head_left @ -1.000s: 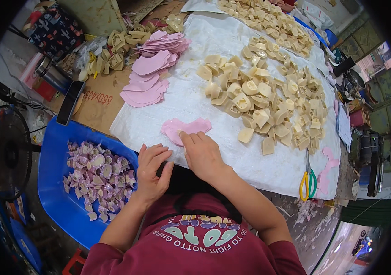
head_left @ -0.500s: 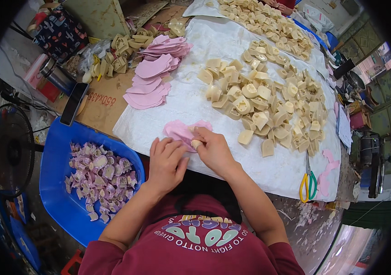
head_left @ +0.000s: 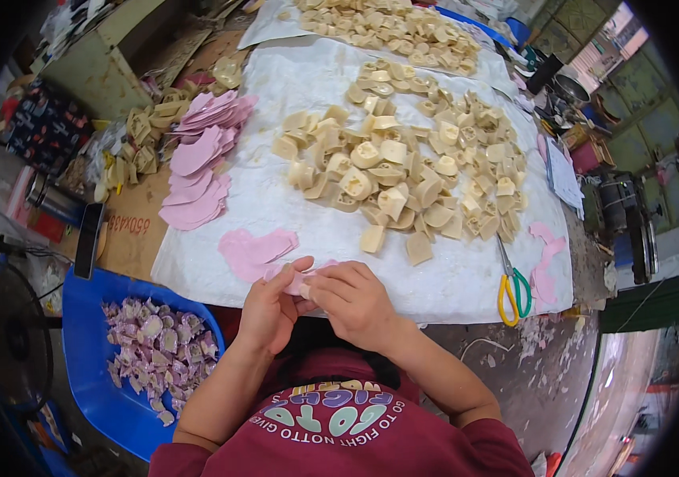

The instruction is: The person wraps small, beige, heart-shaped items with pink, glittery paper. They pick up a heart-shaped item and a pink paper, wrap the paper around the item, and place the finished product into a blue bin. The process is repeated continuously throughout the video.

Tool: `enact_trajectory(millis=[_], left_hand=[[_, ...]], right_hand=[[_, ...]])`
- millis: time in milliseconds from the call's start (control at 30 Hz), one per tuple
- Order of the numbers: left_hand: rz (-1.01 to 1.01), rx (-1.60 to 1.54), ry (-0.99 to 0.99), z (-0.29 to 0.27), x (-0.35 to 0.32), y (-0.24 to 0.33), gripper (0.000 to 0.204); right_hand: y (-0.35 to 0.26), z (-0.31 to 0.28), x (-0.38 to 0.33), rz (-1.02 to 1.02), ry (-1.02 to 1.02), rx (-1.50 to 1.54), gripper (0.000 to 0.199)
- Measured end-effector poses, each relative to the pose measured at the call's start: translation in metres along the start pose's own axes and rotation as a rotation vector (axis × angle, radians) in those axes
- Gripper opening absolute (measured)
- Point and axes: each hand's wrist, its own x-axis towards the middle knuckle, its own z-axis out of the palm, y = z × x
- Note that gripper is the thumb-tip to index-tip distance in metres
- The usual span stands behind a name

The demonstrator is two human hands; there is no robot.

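Both my hands meet at the near edge of the white sheet [head_left: 435,285], closed on a small pink fabric piece [head_left: 295,283]. My left hand [head_left: 269,308] pinches its left side with the thumb on top. The bent fingers of my right hand [head_left: 355,304] press on its other side and cover much of it. Whether a cream moulded piece lies inside the fabric, I cannot tell. Just beyond my hands, pink cut-outs [head_left: 250,251] lie flat on the sheet. Farther off to the left is an overlapping stack of pink cut-outs [head_left: 201,151].
Cream moulded pieces [head_left: 391,183] are heaped mid-table, with another heap [head_left: 395,32] behind. Scissors [head_left: 512,290] with yellow and green handles lie at right beside a pink scrap [head_left: 544,262]. A blue basin [head_left: 85,350] holds pink-covered pieces [head_left: 160,342] at lower left; a phone [head_left: 89,238] stands near it.
My hands have drawn the pink fabric closer to my body, away from the flat cut-outs. The cream piece seen in my right hand no longer shows clearly. The whole view has shifted.
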Motion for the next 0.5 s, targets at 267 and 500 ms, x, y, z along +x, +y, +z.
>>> enact_trajectory(millis=[267,500], left_hand=[[0.146,-0.015,0.120,0.002,0.009,0.002,0.041],[0.331,-0.153,0.097,0.019,0.045,0.004,0.046]], right_hand=[[0.071,-0.049,-0.004,0.084,-0.251,-0.399,0.038],[0.052,-0.007,0.005,0.633,0.527,0.318,0.035]])
